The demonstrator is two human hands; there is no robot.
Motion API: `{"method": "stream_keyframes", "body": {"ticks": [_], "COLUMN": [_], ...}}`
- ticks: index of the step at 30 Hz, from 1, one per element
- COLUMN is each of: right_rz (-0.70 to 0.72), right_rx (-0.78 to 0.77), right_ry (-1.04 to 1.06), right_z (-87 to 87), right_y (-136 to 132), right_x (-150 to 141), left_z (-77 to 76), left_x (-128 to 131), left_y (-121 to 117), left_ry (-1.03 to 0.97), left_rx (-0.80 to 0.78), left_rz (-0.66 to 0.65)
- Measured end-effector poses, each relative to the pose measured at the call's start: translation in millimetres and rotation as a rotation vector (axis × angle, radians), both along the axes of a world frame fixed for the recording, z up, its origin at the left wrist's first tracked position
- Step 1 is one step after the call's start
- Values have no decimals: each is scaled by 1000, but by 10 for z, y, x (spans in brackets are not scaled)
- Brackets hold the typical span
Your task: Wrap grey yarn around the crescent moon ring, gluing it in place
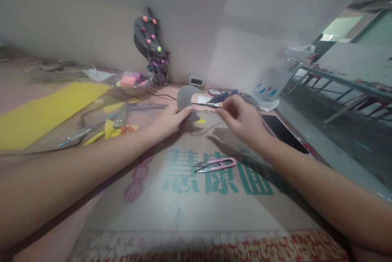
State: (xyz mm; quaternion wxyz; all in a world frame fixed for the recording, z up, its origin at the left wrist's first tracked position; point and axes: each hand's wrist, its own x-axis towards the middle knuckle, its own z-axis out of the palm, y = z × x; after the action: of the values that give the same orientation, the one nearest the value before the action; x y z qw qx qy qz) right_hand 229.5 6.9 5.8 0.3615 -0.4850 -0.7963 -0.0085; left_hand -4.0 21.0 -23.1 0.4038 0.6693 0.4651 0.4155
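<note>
My left hand (177,119) is closed around the lower end of a grey crescent moon shape (184,98) that looks wound with yarn. To its right, my right hand (237,117) is pinched, thumb against fingers, at what appears to be grey yarn (208,130); a loose strand curves below the fingertips, somewhat blurred. A small yellow piece (200,121) lies just under the moon. Behind the right hand is a dark blue glue gun (223,96). Pink-handled thread snips (216,165) rest on the printed board in front of both hands.
A finished-looking grey moon with coloured balls (147,35) stands against the wall. Leftward are a yellow sheet (52,111), scissors (88,130), and yellow and orange scraps (113,129). A phone (284,133) and a plastic bottle (269,82) stand at the right edge.
</note>
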Motion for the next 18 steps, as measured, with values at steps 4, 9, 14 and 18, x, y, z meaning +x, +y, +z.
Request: {"method": "stream_keyframes", "body": {"ticks": [4,9,14,18], "right_rz": [-195,-287,-234,-255], "right_rx": [17,46,-197,-187], "right_ry": [71,198,175,106], "right_z": [-53,-348,-458,-469], "right_y": [415,796,868,827], "right_x": [417,697,706,683], "left_z": [-35,-62,-35,-2], "left_x": [-33,-30,-8,7], "left_y": [51,72,38,10], "left_ry": [68,-3,-3,14], "left_rx": [80,72,54,47], "left_rz": [16,-5,-49,-57]}}
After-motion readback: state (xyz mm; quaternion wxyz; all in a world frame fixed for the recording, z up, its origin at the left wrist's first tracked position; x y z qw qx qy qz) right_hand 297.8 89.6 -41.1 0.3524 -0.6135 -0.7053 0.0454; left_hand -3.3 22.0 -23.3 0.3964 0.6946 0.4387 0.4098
